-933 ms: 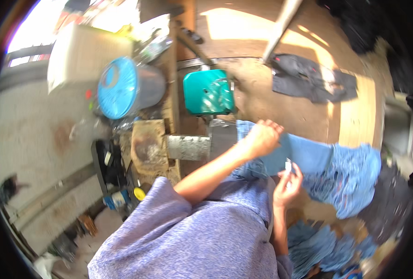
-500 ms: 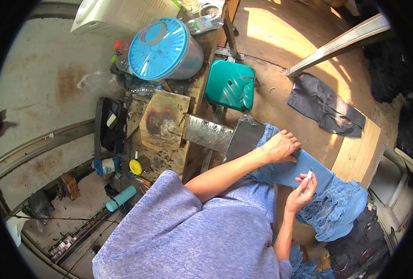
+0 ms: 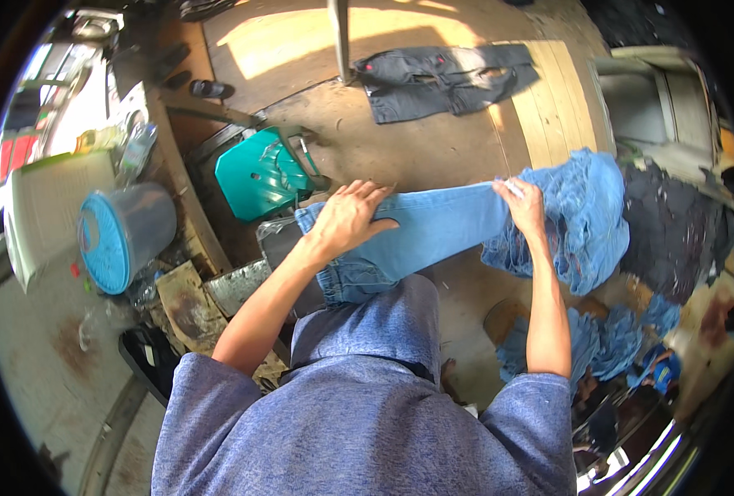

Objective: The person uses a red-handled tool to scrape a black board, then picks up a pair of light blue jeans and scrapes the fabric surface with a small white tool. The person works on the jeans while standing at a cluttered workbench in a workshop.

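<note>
A pair of blue jeans lies stretched sideways in front of me, over my lap and a dark narrow board. My left hand rests flat on the waist end, its fingers and thumb spread. At the other end of the leg, my right hand is closed at the denim's edge, with a small white chalk-like piece between its fingers. Whether it also pinches the cloth is hard to tell. Right beside that hand is a heap of frayed blue denim.
Dark grey trousers lie on the floor ahead, near a metal post. To the left stand a green stool and a bucket with a blue lid. Black cloth and more denim scraps lie at the right.
My view has swung to the right. The jeans leg is now drawn out straight; my right hand has moved to its far end, while my left hand lies flat near the waist.
</note>
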Available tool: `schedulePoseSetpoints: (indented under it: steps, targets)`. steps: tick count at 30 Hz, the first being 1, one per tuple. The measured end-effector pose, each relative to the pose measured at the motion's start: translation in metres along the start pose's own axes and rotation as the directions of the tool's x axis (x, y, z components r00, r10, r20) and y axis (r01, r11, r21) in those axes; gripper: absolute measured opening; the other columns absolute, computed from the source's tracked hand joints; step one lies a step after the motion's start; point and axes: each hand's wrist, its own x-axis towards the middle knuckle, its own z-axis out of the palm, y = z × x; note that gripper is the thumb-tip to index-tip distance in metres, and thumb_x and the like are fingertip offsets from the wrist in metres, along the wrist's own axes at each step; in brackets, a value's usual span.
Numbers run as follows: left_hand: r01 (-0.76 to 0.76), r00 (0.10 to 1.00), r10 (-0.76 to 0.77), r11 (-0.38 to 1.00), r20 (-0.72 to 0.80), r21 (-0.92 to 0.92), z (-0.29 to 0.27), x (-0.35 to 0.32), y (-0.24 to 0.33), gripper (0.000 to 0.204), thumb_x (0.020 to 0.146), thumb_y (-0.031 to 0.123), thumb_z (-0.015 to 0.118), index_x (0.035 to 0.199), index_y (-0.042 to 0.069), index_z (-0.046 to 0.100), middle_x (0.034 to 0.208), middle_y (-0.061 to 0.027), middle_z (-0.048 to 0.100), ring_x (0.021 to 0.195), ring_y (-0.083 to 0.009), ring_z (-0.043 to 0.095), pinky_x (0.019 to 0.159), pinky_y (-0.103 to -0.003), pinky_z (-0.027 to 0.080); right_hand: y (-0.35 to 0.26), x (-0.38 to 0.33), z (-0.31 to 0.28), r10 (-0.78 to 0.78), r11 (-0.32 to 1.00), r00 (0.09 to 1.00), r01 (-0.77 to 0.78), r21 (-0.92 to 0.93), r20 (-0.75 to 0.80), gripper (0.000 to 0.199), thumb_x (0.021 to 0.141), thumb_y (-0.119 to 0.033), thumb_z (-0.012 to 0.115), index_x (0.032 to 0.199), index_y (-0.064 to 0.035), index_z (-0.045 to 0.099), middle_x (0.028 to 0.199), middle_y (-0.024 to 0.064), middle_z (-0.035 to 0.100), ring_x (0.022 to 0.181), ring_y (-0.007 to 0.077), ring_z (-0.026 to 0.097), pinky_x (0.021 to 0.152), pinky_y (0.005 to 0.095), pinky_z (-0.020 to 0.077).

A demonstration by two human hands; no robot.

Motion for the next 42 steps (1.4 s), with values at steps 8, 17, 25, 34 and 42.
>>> schedulePoseSetpoints:
  steps: [8, 17, 25, 34, 42]
  targets:
    - [0.088, 0.986, -0.056, 0.975, 0.154, -0.206, -0.005, 0.016, -0.015, 0.062, 0.092, 0.053, 0.077, 0.129, 0.003, 0.074, 0.096, -0.0228, 0.077, 0.087, -0.0398, 0.075, 0.080, -0.046, 0.060, -0.003, 0.081, -0.063, 0.113, 0.989, 0.730, -0.145, 0.009, -0.674, 0.041, 0.100, -0.038, 0.077, 0.097, 0.0013, 0.068, 0.080, 0.0105, 0.070, 0.075, 0.0193, 0.066, 0.068, 0.0426, 0.0511]
    - [0.168, 0.912, -0.023, 0.932, 0.410, -0.322, -0.022, 0.027, -0.033, 0.075, 0.089, 0.061, 0.078, 0.134, 0.002, 0.072, 0.113, -0.0237, 0.077, 0.105, -0.0391, 0.076, 0.093, -0.046, 0.059, -0.119, -0.051, 0.020, -0.139, 0.908, 0.935, 0.252, 0.335, -0.328, 0.022, 0.107, -0.016, 0.064, 0.125, -0.0023, 0.060, 0.097, 0.0079, 0.069, 0.084, 0.0133, 0.065, 0.072, 0.0292, 0.0531]
    - [0.249, 0.870, -0.083, 0.925, 0.487, -0.286, -0.018, 0.038, -0.041, 0.051, 0.099, 0.052, 0.071, 0.110, 0.003, 0.080, 0.091, -0.0256, 0.075, 0.087, -0.0431, 0.074, 0.080, -0.047, 0.059, -0.189, -0.134, 0.131, -0.388, 0.918, 0.854, 0.394, -0.057, -0.347, 0.022, 0.092, -0.010, 0.078, 0.114, -0.0083, 0.076, 0.093, 0.0054, 0.081, 0.067, 0.0195, 0.074, 0.065, 0.0336, 0.0562]
    - [0.090, 0.906, 0.089, 0.915, 0.414, -0.393, -0.010, 0.041, -0.057, 0.050, 0.101, 0.048, 0.070, 0.097, 0.000, 0.079, 0.075, -0.0231, 0.068, 0.062, -0.0360, 0.063, 0.064, -0.045, 0.049, -0.192, -0.138, 0.150, -0.363, 0.932, 0.885, 0.346, -0.111, -0.290, 0.021, 0.093, -0.009, 0.076, 0.114, -0.0090, 0.077, 0.086, 0.0038, 0.078, 0.072, 0.0181, 0.074, 0.070, 0.0350, 0.0576]
    - [0.122, 0.957, -0.077, 0.981, 0.279, -0.149, -0.015, 0.029, -0.034, 0.050, 0.092, 0.050, 0.079, 0.104, 0.002, 0.081, 0.105, -0.0198, 0.077, 0.094, -0.0349, 0.076, 0.084, -0.043, 0.059, -0.217, -0.153, 0.171, -0.588, 0.804, 0.808, 0.583, 0.115, 0.018, 0.021, 0.098, -0.019, 0.074, 0.106, -0.0048, 0.061, 0.134, 0.0330, 0.067, 0.119, 0.0420, 0.071, 0.110, 0.0482, 0.0544]
